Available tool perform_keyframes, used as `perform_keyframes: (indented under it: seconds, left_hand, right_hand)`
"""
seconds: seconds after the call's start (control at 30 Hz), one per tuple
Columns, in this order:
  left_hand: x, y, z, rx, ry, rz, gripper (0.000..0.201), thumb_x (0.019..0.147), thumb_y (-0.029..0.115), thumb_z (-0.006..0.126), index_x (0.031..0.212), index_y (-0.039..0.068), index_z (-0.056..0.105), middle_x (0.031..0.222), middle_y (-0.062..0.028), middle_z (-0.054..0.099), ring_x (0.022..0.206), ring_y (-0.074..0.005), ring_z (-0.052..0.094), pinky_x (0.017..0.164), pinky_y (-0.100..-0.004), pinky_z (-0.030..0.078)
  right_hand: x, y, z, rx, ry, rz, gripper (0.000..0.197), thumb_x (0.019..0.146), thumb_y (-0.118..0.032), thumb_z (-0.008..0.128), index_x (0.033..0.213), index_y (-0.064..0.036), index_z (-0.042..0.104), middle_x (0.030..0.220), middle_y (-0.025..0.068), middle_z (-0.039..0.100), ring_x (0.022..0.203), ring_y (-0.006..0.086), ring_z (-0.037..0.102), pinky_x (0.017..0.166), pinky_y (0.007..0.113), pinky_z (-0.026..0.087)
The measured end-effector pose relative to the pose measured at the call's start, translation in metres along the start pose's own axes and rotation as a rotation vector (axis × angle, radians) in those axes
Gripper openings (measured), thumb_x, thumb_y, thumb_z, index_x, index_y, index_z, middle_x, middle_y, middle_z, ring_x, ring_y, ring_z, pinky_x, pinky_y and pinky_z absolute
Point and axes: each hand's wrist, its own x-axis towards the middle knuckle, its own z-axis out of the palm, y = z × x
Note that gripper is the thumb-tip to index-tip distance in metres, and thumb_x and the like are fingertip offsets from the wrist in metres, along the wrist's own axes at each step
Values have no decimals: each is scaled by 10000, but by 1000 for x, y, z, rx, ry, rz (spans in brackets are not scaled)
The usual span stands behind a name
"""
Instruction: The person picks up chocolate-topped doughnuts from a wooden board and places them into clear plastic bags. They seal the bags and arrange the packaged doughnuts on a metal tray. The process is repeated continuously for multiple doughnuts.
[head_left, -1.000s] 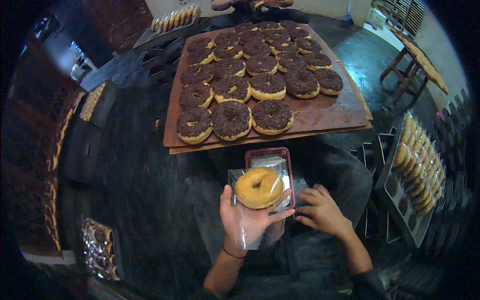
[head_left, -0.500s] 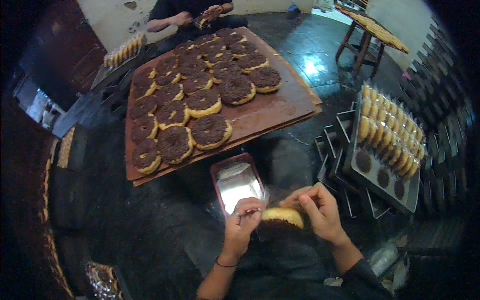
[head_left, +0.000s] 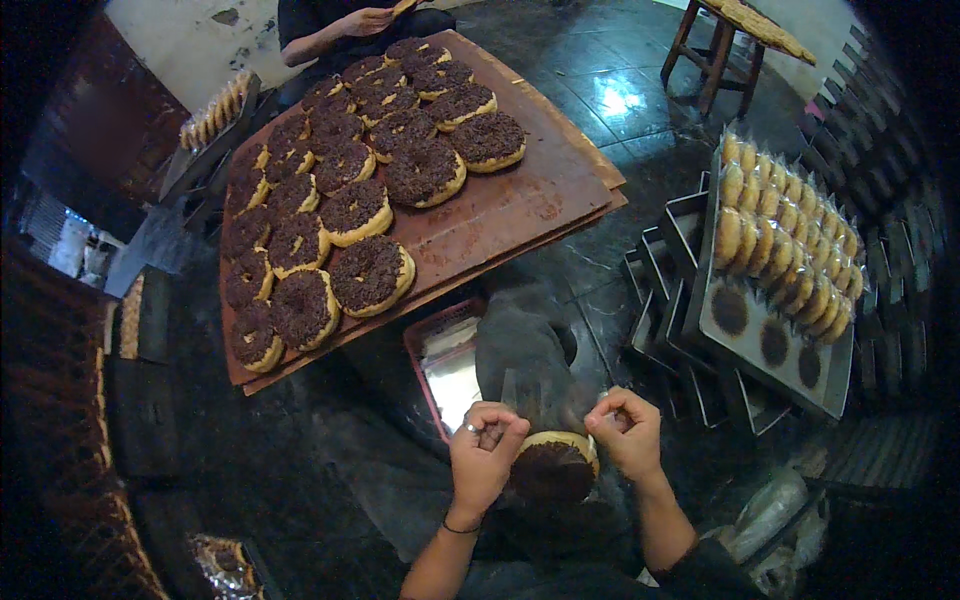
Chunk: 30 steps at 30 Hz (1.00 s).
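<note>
Between my two hands is a doughnut (head_left: 553, 472) with dark chocolate sprinkles, its pale rim along the far side. Thin clear film, seemingly a plastic bag (head_left: 540, 398), shows faintly above it. My left hand (head_left: 487, 450), with a ring and a dark wristband, is closed in a pinch at the bag's left corner. Opposite it, my right hand (head_left: 628, 432) pinches the right corner. Just beyond my left hand lies a red tray (head_left: 412, 345) of flat, shiny clear bags, partly covered by my dark-clothed leg.
A brown board (head_left: 480, 235) ahead bears rows of chocolate-topped doughnuts (head_left: 370, 275). To the right, a metal tray (head_left: 740, 355) of bagged doughnuts (head_left: 785, 230) tops stacked trays. Across the board sits another person (head_left: 350, 25). A wooden stool (head_left: 715, 60) stands far right.
The doughnut has tipped so its chocolate face shows more. My right hand has drawn its fingers into a pinch at the bag's edge. The view has shifted, and the other person's hands have moved.
</note>
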Motion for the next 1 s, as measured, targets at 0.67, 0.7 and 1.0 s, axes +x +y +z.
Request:
perform_keyframes:
  seconds: [0.67,0.7,1.0]
  left_hand:
    - [-29,0,12,207,444,163,191,830,20,560,666,37,463,809,-16,467,708,-62,425,599,-218,362]
    - [-35,-14,11,207,464,128,152,834,21,557,711,46,472,800,-4,467,696,-52,419,592,-213,361]
    - [-37,-9,21,-264,164,-240,246,933,257,439,1049,46,488,932,-48,527,837,-135,515,740,-283,438]
  right_hand:
    - [-30,-12,24,-761,322,-359,221,802,-127,570,627,7,550,791,84,448,808,226,393,717,354,333]
    - [-35,1,26,-718,311,-306,224,806,-118,553,621,6,537,792,92,453,809,229,396,722,357,333]
    - [-54,17,-15,476,-58,174,333,848,-229,562,1118,-42,511,1147,115,487,1107,234,449,939,320,347]
